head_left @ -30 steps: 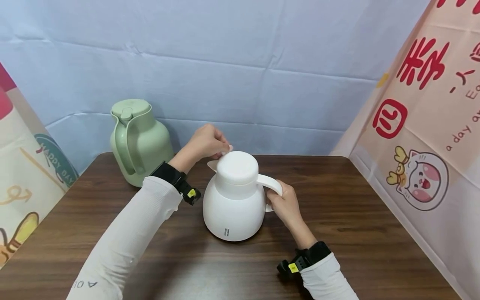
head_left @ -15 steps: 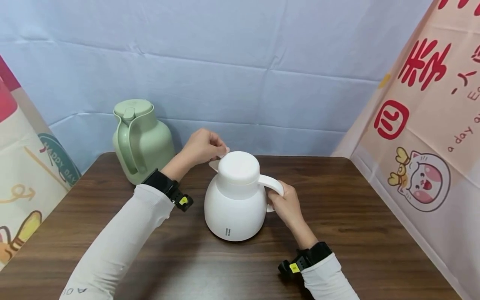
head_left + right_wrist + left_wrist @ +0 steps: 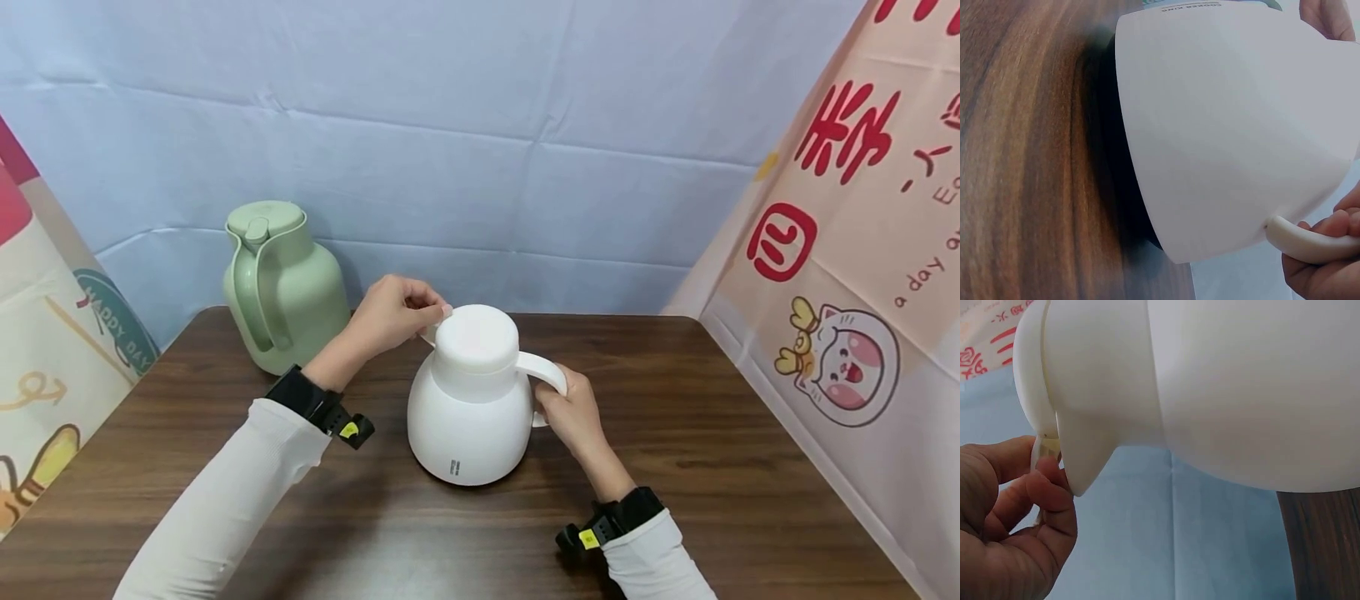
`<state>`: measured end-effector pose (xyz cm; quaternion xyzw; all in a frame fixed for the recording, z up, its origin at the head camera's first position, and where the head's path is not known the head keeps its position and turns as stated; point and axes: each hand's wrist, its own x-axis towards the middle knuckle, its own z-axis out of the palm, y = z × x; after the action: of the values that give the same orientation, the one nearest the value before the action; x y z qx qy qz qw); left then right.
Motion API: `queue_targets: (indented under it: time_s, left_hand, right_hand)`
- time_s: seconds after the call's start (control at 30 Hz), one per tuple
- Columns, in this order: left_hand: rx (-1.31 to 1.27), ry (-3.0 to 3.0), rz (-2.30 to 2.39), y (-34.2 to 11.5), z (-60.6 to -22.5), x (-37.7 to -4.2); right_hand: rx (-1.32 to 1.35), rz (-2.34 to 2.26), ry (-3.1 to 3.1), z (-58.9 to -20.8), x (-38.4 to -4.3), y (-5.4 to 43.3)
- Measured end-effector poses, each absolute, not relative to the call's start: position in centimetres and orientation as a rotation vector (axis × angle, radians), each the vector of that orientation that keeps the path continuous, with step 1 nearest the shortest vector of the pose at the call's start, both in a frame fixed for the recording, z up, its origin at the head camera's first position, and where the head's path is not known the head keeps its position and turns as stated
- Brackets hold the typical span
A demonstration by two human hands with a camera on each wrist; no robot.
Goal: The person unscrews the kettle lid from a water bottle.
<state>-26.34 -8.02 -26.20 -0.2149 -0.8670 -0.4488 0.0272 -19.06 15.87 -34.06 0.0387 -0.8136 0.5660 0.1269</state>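
A white vacuum jug (image 3: pixel 468 429) stands upright on the table, its round lid (image 3: pixel 477 333) on top. My left hand (image 3: pixel 392 315) is at the lid's edge, just over the spout (image 3: pixel 1088 453). Seen from the left wrist, the thumb and fingers pinch a small pale flap (image 3: pixel 1036 453) that sticks out from the lid; part of it is hidden behind the fingertips. On the other side, my right hand (image 3: pixel 573 412) grips the jug's curved handle (image 3: pixel 542 367). The right wrist view shows fingers wrapped around the handle's lower end (image 3: pixel 1304 244).
A pale green vacuum jug (image 3: pixel 300 287) stands at the back left, its handle facing forward. The dark wooden table (image 3: pixel 675 433) ends at a pale blue cloth backdrop (image 3: pixel 480 150). Printed cloths hang at both sides, with a cartoon cat (image 3: pixel 843 362) on the right one.
My left hand has come down and slightly left at the lid's edge, and its wrist has dropped toward me. The right hand and the white jug stay where they were.
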Motion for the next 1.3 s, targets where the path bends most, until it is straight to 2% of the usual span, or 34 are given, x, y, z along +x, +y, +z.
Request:
queue_targets:
  time_s: [0.37,1.3]
  left_hand:
    - [-0.766,-2.641,-1.423,-9.2,-26.9,-25.8]
    - [-1.096,-2.3,-1.327,-9.3,-28.7,-23.5]
  right_hand:
    - [0.117,1.643,-2.368,-37.0,-21.1,17.2]
    - [0.095,1.642,-2.379,-37.0,-21.0,17.3]
